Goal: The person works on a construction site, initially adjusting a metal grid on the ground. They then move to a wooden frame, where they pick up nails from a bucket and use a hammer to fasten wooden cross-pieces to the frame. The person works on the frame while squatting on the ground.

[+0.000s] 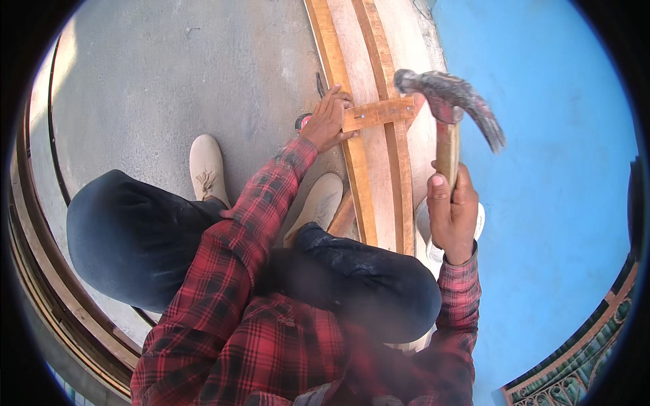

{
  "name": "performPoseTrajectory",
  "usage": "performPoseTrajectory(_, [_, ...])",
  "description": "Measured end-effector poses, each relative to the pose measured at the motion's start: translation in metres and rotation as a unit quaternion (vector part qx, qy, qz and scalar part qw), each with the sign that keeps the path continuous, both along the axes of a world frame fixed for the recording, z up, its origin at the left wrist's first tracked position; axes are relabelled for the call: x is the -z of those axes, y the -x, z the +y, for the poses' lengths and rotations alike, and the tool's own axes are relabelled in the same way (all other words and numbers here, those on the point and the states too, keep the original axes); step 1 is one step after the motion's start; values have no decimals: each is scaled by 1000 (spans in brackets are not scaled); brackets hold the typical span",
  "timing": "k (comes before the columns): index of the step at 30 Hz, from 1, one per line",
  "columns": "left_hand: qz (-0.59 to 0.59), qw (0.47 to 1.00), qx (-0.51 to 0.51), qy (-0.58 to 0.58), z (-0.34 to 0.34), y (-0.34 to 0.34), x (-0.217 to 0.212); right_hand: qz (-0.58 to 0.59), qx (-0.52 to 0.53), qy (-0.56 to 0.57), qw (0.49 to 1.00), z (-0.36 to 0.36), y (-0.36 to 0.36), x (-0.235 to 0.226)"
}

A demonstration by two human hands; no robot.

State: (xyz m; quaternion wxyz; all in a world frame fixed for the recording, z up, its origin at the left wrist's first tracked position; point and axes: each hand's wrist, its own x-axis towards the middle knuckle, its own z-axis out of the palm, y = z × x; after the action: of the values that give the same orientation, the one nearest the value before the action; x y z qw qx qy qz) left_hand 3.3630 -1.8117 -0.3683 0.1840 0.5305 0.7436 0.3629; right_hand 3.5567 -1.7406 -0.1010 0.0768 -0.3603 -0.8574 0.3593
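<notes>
The right hand (pixel 455 213) has its fingers clenched round a wood-handled hammer (pixel 447 132), held up with its claw pointing right. Lower down, the left hand (pixel 325 123) grasps the left end of a short wooden slat (pixel 378 115), fingers and thumb either side, where it crosses two long wooden strips (pixel 401 176); beyond lies the grey floor (pixel 223 68)

Claw hammer (pixel 447 139) upright in right grip (pixel 455 213), left grip (pixel 328 120) at a wooden crosspiece (pixel 376 114) across two timbers (pixel 399 176).
</notes>
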Motion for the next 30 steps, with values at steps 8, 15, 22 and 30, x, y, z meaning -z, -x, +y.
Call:
performPoseTrajectory(8, [-9, 1000, 0, -27, 17, -7, -6, 16, 12, -105, 994, -1, -38, 133])
performPoseTrajectory(15, [-7, 1000, -4, 15, -2, -5, 3, 8, 57, 53, 997, 1, -6, 8])
performPoseTrajectory(22, [-1, 999, 17, -31, 10, -7, 3, 175, 14, -47, 983, -14, -16, 116])
performPoseTrajectory(30, [35, 999, -21, -19, -5, 1, 6, 60, 28, 10, 998, -5, 7, 12])
